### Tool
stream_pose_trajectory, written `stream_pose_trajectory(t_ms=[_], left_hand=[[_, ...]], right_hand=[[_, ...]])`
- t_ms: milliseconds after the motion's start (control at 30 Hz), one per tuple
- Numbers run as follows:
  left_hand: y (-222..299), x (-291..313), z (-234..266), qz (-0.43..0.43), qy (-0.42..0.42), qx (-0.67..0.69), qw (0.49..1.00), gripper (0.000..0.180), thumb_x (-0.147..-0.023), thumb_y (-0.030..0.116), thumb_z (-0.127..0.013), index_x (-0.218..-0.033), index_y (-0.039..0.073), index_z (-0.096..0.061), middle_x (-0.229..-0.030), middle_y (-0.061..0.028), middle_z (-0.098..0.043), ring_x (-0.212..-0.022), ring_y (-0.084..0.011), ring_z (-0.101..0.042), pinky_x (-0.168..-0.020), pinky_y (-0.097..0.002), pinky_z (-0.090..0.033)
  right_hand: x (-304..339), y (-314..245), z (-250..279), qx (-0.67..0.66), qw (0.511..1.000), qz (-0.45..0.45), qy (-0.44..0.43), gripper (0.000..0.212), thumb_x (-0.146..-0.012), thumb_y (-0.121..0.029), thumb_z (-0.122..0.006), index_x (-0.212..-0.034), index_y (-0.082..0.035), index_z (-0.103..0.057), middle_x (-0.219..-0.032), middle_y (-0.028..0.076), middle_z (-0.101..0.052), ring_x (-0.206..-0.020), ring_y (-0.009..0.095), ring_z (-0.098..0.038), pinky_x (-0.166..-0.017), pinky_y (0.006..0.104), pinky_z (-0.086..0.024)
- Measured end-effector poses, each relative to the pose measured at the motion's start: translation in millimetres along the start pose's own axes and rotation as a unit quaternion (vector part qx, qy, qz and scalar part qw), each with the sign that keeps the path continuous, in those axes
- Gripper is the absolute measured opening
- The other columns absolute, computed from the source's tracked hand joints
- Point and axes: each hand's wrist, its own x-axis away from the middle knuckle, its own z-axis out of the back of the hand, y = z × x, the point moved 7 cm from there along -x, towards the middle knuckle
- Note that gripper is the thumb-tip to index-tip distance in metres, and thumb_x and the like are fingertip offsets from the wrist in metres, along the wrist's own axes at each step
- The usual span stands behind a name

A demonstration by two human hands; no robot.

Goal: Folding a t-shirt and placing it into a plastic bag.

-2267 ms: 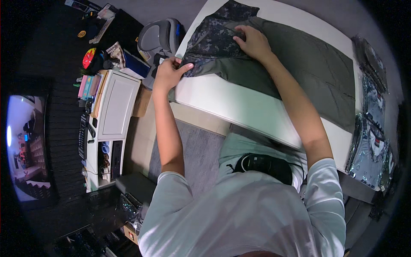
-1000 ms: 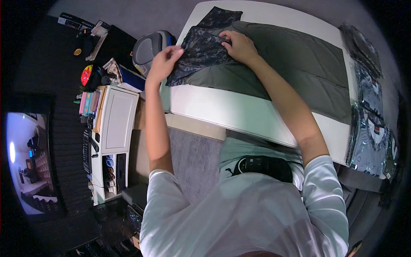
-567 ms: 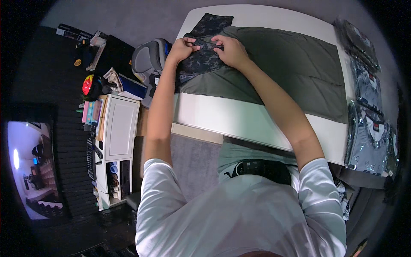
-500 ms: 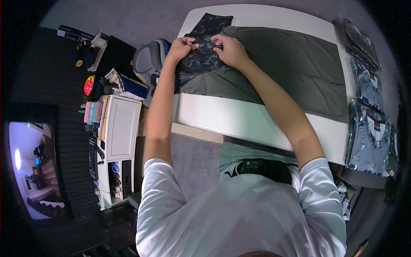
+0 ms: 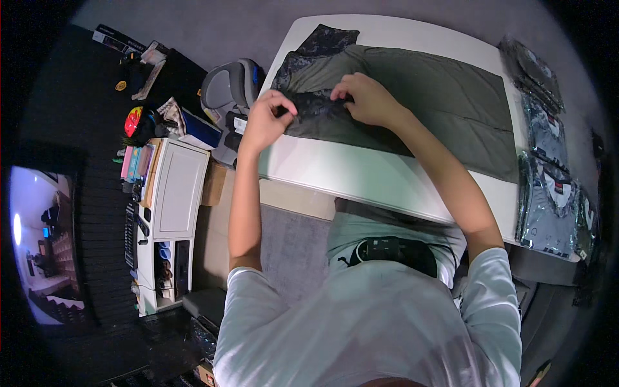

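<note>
White tabletop (image 5: 335, 164) carries a grey-green garment (image 5: 438, 97) (partly dark camouflage).

I've got bare room along the white table (image 5: 361, 170) up front, a gap between left hand (image 5: 263, 124) and right hand (image 5: 371, 101), wrapped packages (image 5: 547, 132) blocking right, grey seat (image 5: 222, 90) crowding left

The wide head camera is looking down over the person's shirt (image 5: 361, 322), facing the left hand (image 5: 265, 122), right hand (image 5: 369, 100) and table (image 5: 309, 161) from fairly near. Its view is bending straight edges and reaching the screen (image 5: 44, 248) at far left.
</note>
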Motion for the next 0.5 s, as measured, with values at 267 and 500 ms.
stream_pose_trajectory(t_ms=[267, 500], left_hand=[[-9, 22, -16, -0.005, -0.017, 0.013, 1.000, 0.019, -0.072, -0.008, -0.071, -0.085, 0.005, -0.073, -0.091, -0.0071, -0.061, -0.075, -0.0208, -0.057, -0.070, -0.0312, -0.046], [-17, 21, -15, -0.063, 0.047, -0.110, 0.991, 0.041, -0.068, -0.012, -0.057, -0.101, 0.004, -0.074, -0.101, -0.0167, -0.067, -0.095, -0.0362, -0.063, -0.092, -0.0365, -0.049]], right_hand=[[19, -2, -2, 0.106, 0.990, 0.066, 0.071, 0.032, -0.076, 0.002, -0.064, -0.105, -0.008, -0.074, -0.105, 0.007, -0.063, -0.104, 0.029, -0.059, -0.091, 0.0414, -0.051], [28, 1, -8, 0.140, 0.987, 0.068, 0.028, 0.027, -0.080, -0.010, -0.067, -0.106, -0.009, -0.075, -0.108, 0.008, -0.062, -0.105, 0.028, -0.059, -0.088, 0.0428, -0.052]])
